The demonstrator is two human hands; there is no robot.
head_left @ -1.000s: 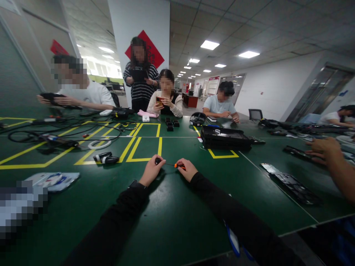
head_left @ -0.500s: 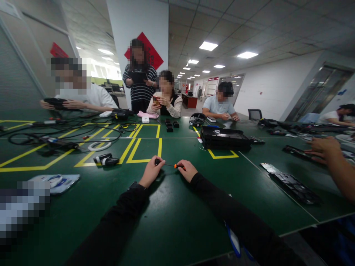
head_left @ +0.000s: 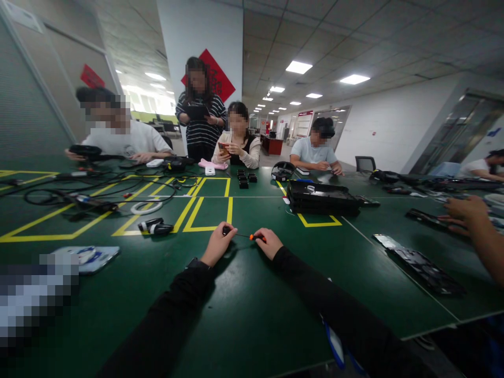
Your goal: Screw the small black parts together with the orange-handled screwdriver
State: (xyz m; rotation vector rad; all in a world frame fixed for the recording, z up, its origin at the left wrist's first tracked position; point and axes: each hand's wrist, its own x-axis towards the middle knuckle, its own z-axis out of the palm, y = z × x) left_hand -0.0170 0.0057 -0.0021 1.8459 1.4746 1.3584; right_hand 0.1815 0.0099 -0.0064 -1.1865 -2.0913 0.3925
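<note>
OK, from the head view I see both hands resting on the green table [head_left: 252,315], black sleeves up to the wrists. Left hand [head_left: 217,245]: fingers curled in, thumb and forefinger pinched on a small black piece [head_left: 226,230] at the far tip of the tool. Right hand [head_left: 268,242]: fingers folded, pinching the orange handle [head_left: 259,238] of a small screwdriver [head_left: 244,235]. Neither hand is spread.

The screwdriver has a thin dark shaft and a short orange grip. It lies roughly level, just above the tabletop, spanning the gap between the two hands, with the shaft bare in the middle. The black piece is too small for me to make out its shape.

Location: near table centre, just this side of the yellow taped box [head_left: 208,210]. A stack of black trays [head_left: 321,197] sits farther back on the right, and cables [head_left: 98,191] lie back left. A co-worker's hand [head_left: 466,212] rests on the table at far right, well apart from mine.
</note>
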